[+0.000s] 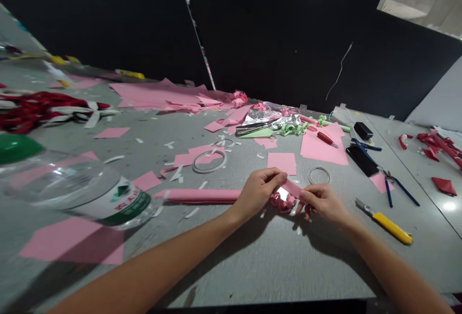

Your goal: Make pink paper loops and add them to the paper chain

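Between my two hands a small pink paper strip (291, 188) is stretched. My left hand (260, 190) pinches its left end, fingers closed. The right end is pinched between thumb and fingers of my right hand (323, 202). Just below the strip are curled pink paper loops (283, 202), close to both hands; what supports them is hidden. A long rolled pink paper tube (202, 195) lies on the table, its right end hidden behind my left hand. Behind the hands lie a pink paper square (282, 163) and a thin ring (319, 175).
A plastic bottle (83, 186) lies at the left. A yellow cutter (391, 227), pliers (400, 186) and a phone (362, 159) are at the right. Foil (267, 118), green paper curls (293, 129) and a tape roll (209, 161) are farther back. A dark panel (274, 40) borders the table.
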Available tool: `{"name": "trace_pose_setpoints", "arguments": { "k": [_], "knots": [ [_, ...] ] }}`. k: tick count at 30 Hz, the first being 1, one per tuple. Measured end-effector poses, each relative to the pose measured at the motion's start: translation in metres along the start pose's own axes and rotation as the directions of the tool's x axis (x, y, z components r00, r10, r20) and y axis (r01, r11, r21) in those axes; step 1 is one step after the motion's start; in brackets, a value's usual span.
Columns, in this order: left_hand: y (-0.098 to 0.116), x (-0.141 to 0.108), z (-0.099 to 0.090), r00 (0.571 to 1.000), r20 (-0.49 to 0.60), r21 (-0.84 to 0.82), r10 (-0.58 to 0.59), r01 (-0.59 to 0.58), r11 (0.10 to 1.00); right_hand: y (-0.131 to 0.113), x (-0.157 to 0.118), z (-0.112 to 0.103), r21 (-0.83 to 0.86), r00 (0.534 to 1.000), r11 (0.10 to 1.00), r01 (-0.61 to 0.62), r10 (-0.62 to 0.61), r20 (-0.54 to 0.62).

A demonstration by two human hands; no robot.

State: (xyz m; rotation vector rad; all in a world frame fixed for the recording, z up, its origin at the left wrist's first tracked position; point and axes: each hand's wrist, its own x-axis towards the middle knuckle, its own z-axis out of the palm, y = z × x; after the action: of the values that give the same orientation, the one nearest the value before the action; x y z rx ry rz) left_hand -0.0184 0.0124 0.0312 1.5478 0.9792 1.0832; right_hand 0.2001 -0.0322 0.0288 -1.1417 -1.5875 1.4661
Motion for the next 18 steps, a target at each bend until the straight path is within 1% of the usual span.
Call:
{"name": "trace_pose_setpoints", "arguments": {
  "k": [4,9,15,18],
  "knots": [
    [0.000,0.002,-0.001,1.000,0.001,0.004,0.012,-0.012,1.000,-0.001,0.000,-0.001,-0.019,0.999,1.000,0.021,-0.020,0.044],
    [-0.001,0.001,-0.001,1.000,0.025,-0.021,-0.001,0.002,1.000,0.005,0.003,-0.002,0.022,0.999,1.000,-0.001,0.000,0.036],
    [-0.003,-0.002,0.000,0.995,0.065,-0.066,-0.069,0.074,0.995,0.010,0.007,-0.005,0.087,1.000,0.996,-0.013,0.012,0.015],
    [-0.005,-0.004,0.000,0.993,0.044,-0.037,-0.109,0.110,0.993,0.014,0.009,-0.006,0.102,1.000,0.995,0.001,-0.003,0.019]
  ]
}}
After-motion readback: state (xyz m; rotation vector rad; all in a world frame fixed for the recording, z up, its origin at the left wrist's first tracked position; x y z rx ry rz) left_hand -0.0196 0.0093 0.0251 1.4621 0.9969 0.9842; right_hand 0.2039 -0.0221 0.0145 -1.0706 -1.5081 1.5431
